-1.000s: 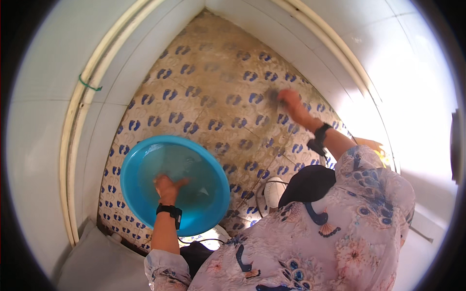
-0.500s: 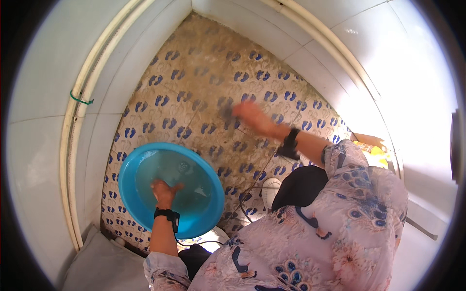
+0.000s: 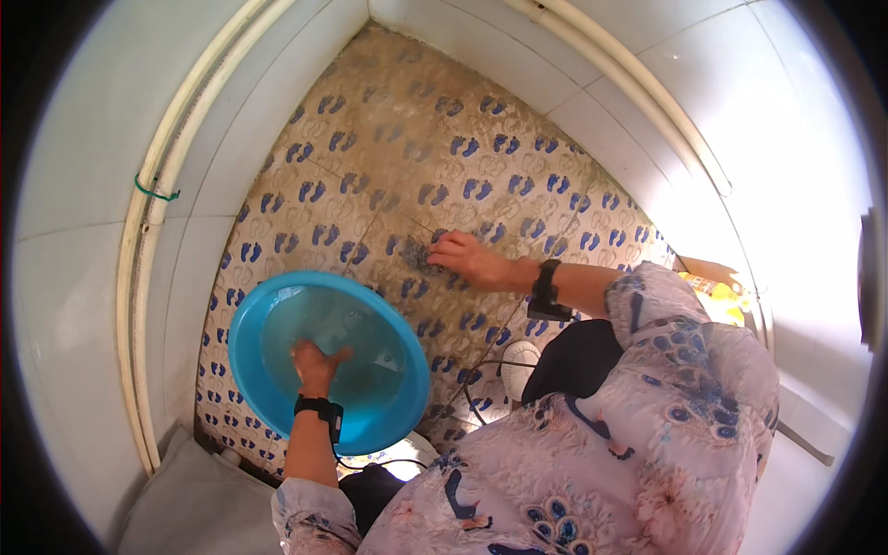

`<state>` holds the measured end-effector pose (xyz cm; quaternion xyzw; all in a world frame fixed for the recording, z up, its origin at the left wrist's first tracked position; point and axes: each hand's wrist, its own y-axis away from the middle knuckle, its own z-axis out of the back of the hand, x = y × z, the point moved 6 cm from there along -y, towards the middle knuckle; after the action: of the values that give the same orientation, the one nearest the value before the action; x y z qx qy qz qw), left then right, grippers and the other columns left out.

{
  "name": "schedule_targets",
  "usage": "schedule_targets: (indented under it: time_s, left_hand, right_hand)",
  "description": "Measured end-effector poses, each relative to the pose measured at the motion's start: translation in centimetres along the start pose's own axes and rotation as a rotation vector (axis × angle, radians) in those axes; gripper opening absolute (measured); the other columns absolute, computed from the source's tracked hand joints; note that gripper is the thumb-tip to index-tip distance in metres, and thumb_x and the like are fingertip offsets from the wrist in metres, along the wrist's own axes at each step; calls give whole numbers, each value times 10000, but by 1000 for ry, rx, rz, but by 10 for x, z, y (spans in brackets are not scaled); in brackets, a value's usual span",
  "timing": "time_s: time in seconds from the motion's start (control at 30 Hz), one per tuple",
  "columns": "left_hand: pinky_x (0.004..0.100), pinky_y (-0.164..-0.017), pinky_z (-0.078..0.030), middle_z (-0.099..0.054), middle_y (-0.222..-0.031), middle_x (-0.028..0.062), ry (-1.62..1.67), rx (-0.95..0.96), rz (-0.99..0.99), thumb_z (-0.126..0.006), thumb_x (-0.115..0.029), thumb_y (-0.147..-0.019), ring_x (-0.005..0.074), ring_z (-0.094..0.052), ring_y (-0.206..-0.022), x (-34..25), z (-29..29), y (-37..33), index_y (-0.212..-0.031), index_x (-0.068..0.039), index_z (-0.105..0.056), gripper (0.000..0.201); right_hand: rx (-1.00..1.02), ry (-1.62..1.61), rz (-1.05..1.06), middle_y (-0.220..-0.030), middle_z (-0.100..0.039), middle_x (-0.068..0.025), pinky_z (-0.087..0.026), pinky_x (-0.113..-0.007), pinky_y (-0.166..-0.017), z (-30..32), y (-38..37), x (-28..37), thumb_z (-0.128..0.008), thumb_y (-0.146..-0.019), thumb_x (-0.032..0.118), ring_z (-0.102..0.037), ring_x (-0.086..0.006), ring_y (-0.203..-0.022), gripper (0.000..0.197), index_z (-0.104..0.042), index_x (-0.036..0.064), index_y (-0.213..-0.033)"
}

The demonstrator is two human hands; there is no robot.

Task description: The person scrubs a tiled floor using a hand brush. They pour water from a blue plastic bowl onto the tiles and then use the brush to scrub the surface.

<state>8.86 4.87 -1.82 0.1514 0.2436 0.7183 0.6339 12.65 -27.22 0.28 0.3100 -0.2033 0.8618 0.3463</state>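
My right hand [image 3: 470,260] reaches low over the patterned floor [image 3: 370,222]. Its fingertips close on a dark grey, mesh-like scrubber [image 3: 421,255], which looks like steel wool and lies against the tiles. To the left stands a round blue basin [image 3: 242,356] holding cloudy water. My left hand [image 3: 316,363] dips into it, with the thumb showing and pointing right. The fingers of that hand are hidden in the murky water, so whether they hold anything is unclear. Black bands circle both of my wrists.
White tiled walls close in on both sides, with pale pipes [image 3: 139,231] running along them. A white shoe [image 3: 520,363] is beside the basin, near a thin dark cable [image 3: 470,393]. Yellow packages [image 3: 721,298] stand at the right wall; a grey cover [image 3: 199,504] lies lower left.
My right hand has come down a little and slowed from a blur, bringing the scrubber slightly nearer to me. The left hand stays in the basin.
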Motion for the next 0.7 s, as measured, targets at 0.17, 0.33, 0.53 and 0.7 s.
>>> schedule_targets:
  time_s: [0.17,0.33,0.53,0.7]
  left_hand:
    - [338,-755,-439,-567,-926,189,-22,159,80,-773,-471,-472,292,-548,-861,-2,0,1,-925,84,-543,753]
    - [324,-785,-431,-573,-914,186,-1,30,50,-757,-496,-482,276,-550,-872,12,-13,-5,-960,84,-534,784]
    - [335,-779,-426,-576,-901,189,15,120,19,-758,-495,-478,299,-544,-873,-10,8,1,-892,75,-569,730]
    - [348,-776,-419,-580,-884,190,-46,101,41,-765,-474,-476,305,-548,-839,4,-9,1,-846,67,-587,679]
  right_hand:
    - [-684,429,-320,-960,-476,-164,-338,-420,-817,119,0,-89,-472,-711,4,-425,-354,-921,301,-475,25,-1011]
    - [-647,522,-407,-970,-456,-178,-327,-435,-787,109,-36,-137,-458,-635,-18,-422,-361,-893,370,-467,10,-1004]
    - [-23,148,-85,-981,-453,-127,-346,-407,-812,-8,-28,-11,-469,-647,-16,-418,-292,-943,390,-466,38,-1033]
    - [28,142,-403,-950,-469,-112,-362,-360,-802,28,-3,-89,-436,-749,91,-439,-277,-906,255,-489,72,-998]
